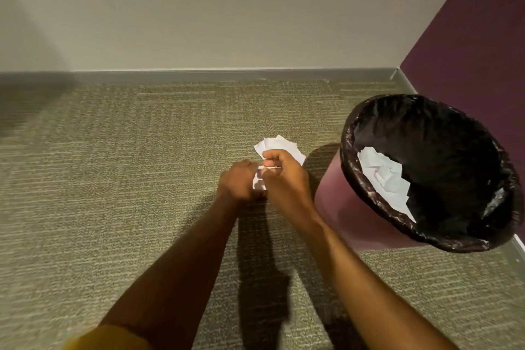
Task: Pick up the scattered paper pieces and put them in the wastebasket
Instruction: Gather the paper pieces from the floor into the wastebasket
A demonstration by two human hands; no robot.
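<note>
Head view: the right hand (284, 176) is gripping a bunch of paper pieces (279, 145), fingers curled round them, low over the carpet (113, 179) and just left of the wastebasket (335, 202). The left hand (235, 179) is sitting right beside it with fingers curled, and a white piece (259, 180) is showing between the two hands. I cannot tell whether the left is actually pinching that piece or only touching it. The wastebasket is standing at the carpet's right edge near the far right corner, against the purple wall (468, 51), and its black liner (426, 136) is folded over the rim. Crumpled paper (383, 176) is already lying inside, so part of the job is looking done. What's left, by my read: lifting the held bunch and the white piece across and dropping them in. No other loose scraps are showing on the carpet in view. Count: two hands, one wastebasket, one liner, one white piece between the hands. The bunch is several overlapping sheets, exact number unreadable, and the same goes for the paper in the basket.
</note>
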